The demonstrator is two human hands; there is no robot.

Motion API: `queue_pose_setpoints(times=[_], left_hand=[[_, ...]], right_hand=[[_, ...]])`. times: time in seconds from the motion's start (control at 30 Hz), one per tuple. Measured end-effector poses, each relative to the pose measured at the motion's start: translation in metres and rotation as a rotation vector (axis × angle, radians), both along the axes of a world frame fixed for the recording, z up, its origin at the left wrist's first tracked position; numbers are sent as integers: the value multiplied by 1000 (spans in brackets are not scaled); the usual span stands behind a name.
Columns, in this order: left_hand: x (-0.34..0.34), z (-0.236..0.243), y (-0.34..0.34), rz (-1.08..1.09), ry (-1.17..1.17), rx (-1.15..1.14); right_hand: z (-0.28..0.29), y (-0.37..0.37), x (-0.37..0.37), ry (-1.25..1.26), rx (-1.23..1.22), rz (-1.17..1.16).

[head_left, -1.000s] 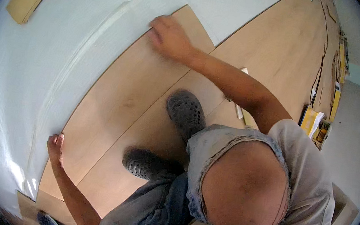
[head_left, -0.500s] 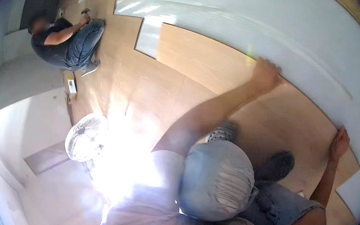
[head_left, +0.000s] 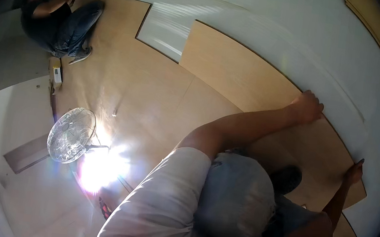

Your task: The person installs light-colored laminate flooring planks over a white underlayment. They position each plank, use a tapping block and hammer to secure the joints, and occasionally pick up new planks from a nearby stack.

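A long light-wood floor plank lies along the edge of the laid floor, its far side against the pale underlay sheet. My left hand is closed over its far edge, right of the middle, fingers curled down. Near the plank's right end, my right hand grips the same edge. Between the plank's left end and the stepped edge of the laid planks, a strip of underlay shows. My cap hides part of the floor and my legs.
At the far left a co-worker crouches on the laid floor, arms stretched forward. A wire-cage fan stands beside a glaring lamp. A small box sits near the left wall. Stacked boards edge the upper right.
The plank has slid right, so the underlay gap at its left end is wider. My left hand has moved right with it. The co-worker's arms reach farther forward.
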State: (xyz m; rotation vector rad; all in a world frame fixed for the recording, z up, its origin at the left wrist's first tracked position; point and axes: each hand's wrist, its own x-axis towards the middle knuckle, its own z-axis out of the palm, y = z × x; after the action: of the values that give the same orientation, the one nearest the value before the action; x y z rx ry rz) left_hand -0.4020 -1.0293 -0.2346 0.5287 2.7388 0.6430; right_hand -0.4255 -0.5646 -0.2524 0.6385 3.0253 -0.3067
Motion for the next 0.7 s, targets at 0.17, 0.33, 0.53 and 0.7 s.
queue_pose_setpoints(times=[0.17, 0.33, 0.53, 0.7], left_hand=[[4, -4, -68, 75, -69, -20], [2, 10, -97, 214, -20, -42], [4, 9, -149, 290, 52, -135], [11, -18, -195, 440, 212, -248]], right_hand=[[2, -106, -2, -237, 69, 26], [-7, -108, 8, -25, -50, 99], [-8, -169, 12, 37, -38, 142], [9, -250, 22, 141, -44, 287]])
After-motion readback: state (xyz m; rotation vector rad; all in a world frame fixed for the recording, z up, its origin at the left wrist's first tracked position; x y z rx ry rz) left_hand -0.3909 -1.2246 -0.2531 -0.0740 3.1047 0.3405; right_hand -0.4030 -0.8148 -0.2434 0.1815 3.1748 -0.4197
